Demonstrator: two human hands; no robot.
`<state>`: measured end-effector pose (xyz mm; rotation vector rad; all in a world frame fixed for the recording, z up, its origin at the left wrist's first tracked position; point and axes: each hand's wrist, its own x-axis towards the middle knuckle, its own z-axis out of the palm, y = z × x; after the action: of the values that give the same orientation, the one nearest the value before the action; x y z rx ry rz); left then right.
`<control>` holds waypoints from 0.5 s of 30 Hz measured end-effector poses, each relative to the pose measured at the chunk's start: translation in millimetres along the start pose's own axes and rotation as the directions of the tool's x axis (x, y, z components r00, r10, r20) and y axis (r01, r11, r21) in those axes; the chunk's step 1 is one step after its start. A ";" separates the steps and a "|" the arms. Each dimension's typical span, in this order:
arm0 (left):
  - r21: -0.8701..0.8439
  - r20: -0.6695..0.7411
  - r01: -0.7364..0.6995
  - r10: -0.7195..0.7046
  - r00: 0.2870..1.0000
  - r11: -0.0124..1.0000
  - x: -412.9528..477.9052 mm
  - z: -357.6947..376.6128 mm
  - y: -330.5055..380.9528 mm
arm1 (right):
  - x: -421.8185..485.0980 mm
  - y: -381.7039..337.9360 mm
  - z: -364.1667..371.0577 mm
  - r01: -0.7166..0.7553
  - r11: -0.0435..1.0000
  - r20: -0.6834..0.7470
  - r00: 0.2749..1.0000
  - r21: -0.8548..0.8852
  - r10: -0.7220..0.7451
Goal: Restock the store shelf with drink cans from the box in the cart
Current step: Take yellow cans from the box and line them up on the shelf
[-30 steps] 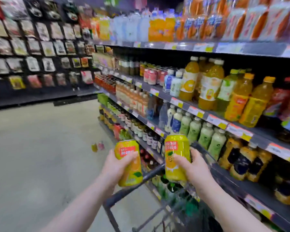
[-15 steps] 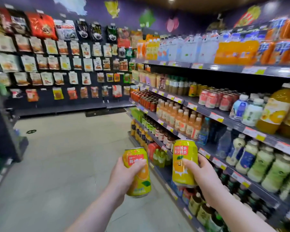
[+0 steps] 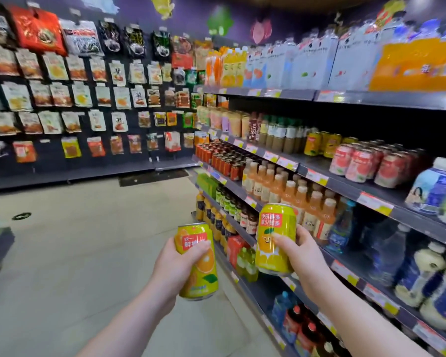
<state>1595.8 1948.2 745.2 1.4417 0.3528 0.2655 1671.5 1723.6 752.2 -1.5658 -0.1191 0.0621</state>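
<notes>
Observation: each hand holds one yellow drink can, both carried in the air in the aisle, in front of the shelving on the person's right.

Left hand (image 3: 177, 264): fingers clamped around the orange-print can (image 3: 197, 261), which is tilted slightly, its top toward the camera. It hangs over the floor (image 3: 75, 253), just beside the lower shelf edge but not touching it.

Right hand (image 3: 300, 256): fingers clamped around the taller-looking yellow can (image 3: 274, 239), held roughly upright and higher than the other can. It sits in front of the row of peach-coloured bottles (image 3: 289, 191), apart from them.

Likely destination, as a judgement: a small group of matching yellow cans (image 3: 322, 144) stands on the shelf (image 3: 345, 181) above, next to the pink cans (image 3: 363, 163). Bare shelf shows in front of that group, so there appears to be room.

Progress: neither can is placed yet. Both are well below and short of that shelf level. The cart and box are out of view, so how many cans remain to be stocked cannot be told. How many of the shelved yellow cans are newly stocked also cannot be told.

Remaining, as judged: raise both cans to the shelf, set them upright beside the matching group, then return for more.
</notes>
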 end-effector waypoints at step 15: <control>0.050 0.226 0.011 -0.022 0.974 0.999 292.0 144.2 29.4 | 265.5 -54.9 -56.0 0.016 0.973 -0.207 0.976 -0.231 -0.066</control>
<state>1921.7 1932.1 765.5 1.4988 0.1861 0.0776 1939.6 1698.2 816.7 -1.7885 0.0118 -0.1585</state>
